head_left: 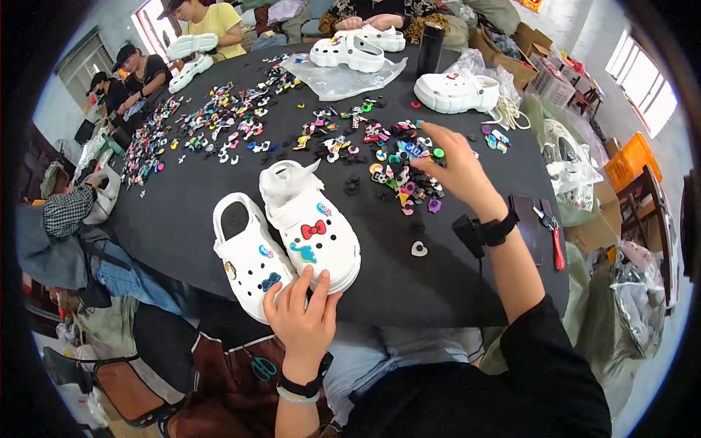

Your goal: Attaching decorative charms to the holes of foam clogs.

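Observation:
Two white clogs stand side by side on the black table, their toes toward me. The right clog (323, 237) bears a red bow charm (313, 230), a teal dinosaur-like charm (303, 252) and a blue swirl charm; white wrapping sits in its heel. On the left clog (252, 252) are a blue charm (270, 282) and others. My left hand (303, 315) rests with fingers stretched over the toes of both. Above a pile of colourful shoe charms (405, 179), my right hand (460, 171) is open, thumb and fingers apart, with nothing visible between them.
More charms (226, 120) spread across the table's left and far side. Other white clogs (456, 91) stand farther back, near a black tumbler (431, 50). A dark phone-like slab (527, 230) and a red-handled tool (558, 244) lie at right. Several people sit around the table.

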Available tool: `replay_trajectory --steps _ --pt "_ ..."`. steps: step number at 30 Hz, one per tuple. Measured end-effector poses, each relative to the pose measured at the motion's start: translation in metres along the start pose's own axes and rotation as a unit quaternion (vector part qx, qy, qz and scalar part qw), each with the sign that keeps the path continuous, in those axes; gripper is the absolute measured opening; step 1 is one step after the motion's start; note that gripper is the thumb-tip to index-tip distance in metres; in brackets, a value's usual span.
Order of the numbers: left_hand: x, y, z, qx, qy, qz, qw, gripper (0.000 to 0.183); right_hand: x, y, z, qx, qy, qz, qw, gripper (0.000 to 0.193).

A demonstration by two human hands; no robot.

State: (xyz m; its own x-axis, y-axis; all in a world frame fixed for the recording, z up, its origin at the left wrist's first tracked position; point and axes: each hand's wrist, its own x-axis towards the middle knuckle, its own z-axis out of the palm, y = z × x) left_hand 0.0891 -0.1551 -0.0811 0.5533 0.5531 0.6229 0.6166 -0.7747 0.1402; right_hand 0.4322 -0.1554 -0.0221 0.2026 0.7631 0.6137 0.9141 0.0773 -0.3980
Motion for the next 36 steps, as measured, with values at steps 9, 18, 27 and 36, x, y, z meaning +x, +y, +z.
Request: replay_trajectory --steps 9,18,27,36 --pt "-0.005 -0.004 0.001 0.023 -0.025 0.011 0.999 0.044 -0.101 0.054 -0.12 -0.186 -0.157 0.143 0.959 0.016" --pt "-0.004 -0.002 0.001 0.05 -0.048 0.017 0.997 0.048 -0.194 0.01 -0.154 -0.21 -0.143 0.199 0.946 0.018" --pt "0.004 0.002 0.0 0.042 -0.001 0.037 0.998 0.04 -0.141 -0.05 -0.064 0.121 -0.187 -0.003 0.975 0.024" --pt "-0.005 -0.01 0.003 0.005 -0.029 0.025 0.999 0.041 -0.054 -0.116 0.043 0.271 -0.124 -0.095 0.95 0.045"
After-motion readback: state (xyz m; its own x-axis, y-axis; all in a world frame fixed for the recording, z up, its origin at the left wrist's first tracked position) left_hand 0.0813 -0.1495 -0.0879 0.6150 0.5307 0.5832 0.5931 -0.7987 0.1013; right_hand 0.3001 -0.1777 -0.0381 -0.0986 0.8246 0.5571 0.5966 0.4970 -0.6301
